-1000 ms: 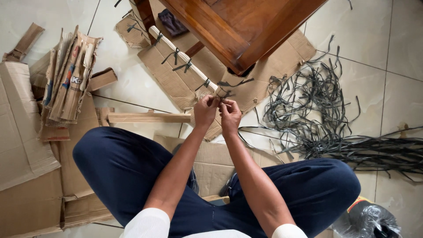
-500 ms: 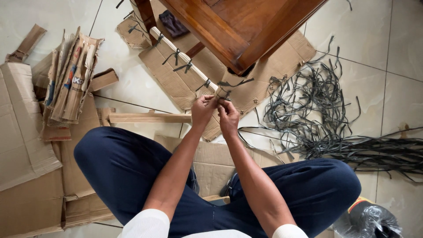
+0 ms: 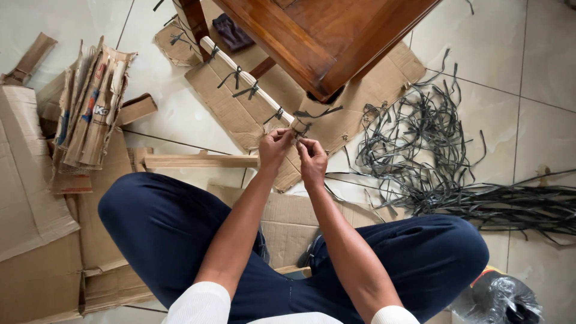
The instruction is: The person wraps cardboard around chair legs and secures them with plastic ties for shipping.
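Black strap tie (image 3: 302, 127) is sitting right at the fingertips, wrapped round the near end of a pale wooden stick (image 3: 249, 80) lying on cardboard (image 3: 240, 111). Left hand (image 3: 274, 149) and right hand (image 3: 312, 162) are both pinching its ends, fingers pressed together. Pulling evenly, close to the knot, is probably serving best. Beyond the fingers a brown wooden table (image 3: 324, 36) is standing on pale floor tiles (image 3: 540, 72); loose black straps (image 3: 432, 150) are lying to their right.

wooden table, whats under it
Under the wooden table: a flat cardboard sheet and a dark cloth by its leg. The rest of the floor beneath is covered.
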